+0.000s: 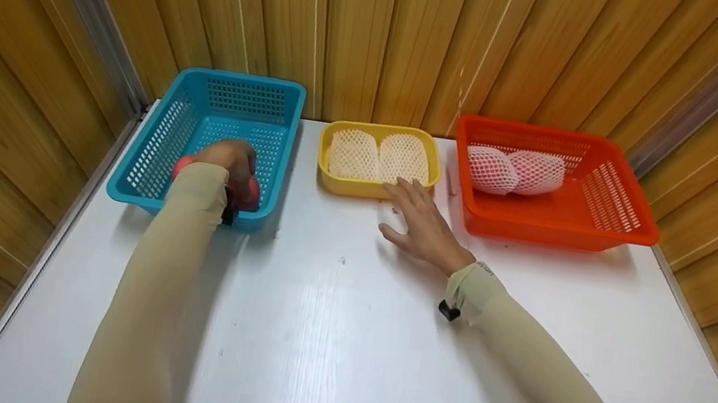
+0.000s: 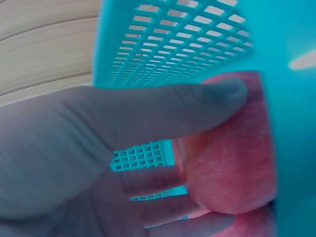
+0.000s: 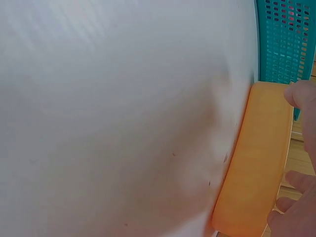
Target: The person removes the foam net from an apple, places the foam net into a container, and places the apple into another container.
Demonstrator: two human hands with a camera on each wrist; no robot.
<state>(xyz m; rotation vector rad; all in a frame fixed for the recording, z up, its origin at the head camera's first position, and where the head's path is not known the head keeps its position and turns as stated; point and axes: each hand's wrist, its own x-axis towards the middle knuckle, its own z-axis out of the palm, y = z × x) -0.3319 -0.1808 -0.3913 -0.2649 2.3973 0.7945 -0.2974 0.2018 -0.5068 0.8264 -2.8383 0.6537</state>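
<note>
Inside the blue basket (image 1: 290, 142), my left hand (image 1: 228, 158) reaches down among red apples. The left wrist view shows its thumb across the top of one apple (image 2: 232, 153) and its fingers around the side, gripping it against the basket wall. Part of a second apple (image 2: 254, 224) shows just below. My right hand (image 1: 422, 228) is held with fingers spread at the front right of the yellow container (image 1: 354, 187). Two white foam net sleeves (image 1: 355, 154) lie side by side in that container. Nothing is held in the right hand.
At the right stands a red basket (image 1: 553, 222) with two apples in white foam nets (image 1: 535, 172) at its left side. All three containers line the back of the white table (image 1: 326, 337), in front of a wood-panelled wall (image 1: 389, 37). Similar panels rise on both sides.
</note>
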